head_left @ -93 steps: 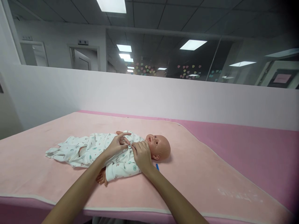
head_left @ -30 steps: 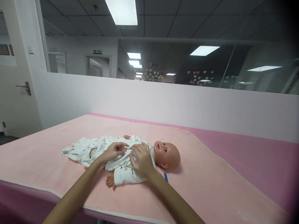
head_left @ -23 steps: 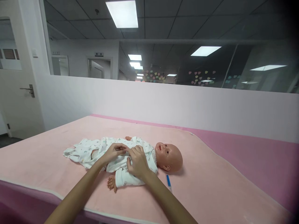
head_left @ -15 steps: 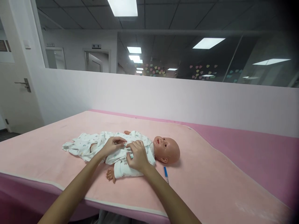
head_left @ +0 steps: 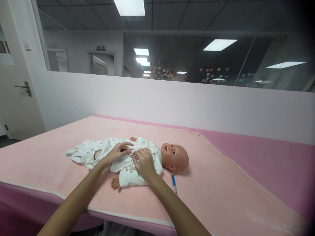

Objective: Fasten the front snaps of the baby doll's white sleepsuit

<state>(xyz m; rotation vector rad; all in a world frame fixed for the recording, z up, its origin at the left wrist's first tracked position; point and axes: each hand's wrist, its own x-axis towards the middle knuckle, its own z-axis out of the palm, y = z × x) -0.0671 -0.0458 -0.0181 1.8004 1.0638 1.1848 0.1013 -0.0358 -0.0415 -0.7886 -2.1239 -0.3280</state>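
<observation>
A baby doll (head_left: pixel 175 158) lies on its back with its head to the right, dressed in white printed baby clothes (head_left: pixel 93 147). Over its belly, my left hand (head_left: pixel 120 152) is closed with fingertips curled at the front of the clothes. My right hand (head_left: pixel 144 162) pinches at the doll's chest, thumb and fingers together. A thin white tie (head_left: pixel 133 155) of the clothes runs between the fingertips of both hands. The fingers partly hide where it is gripped. One doll hand (head_left: pixel 115 183) sticks out of the near sleeve, beside my left forearm.
The doll rests on a peach mat (head_left: pixel 216 193) over a pink-covered table (head_left: pixel 275 160). A blue-capped pen (head_left: pixel 174 184) lies near the doll's head, close to my right forearm. Behind the table stands a white low wall (head_left: pixel 157 101) with glass above; a door (head_left: pixel 17 88) is at left.
My right thumb has closed in toward the fingers, and the white tie now shows between my hands. The doll stays in place; the view has shifted slightly.
</observation>
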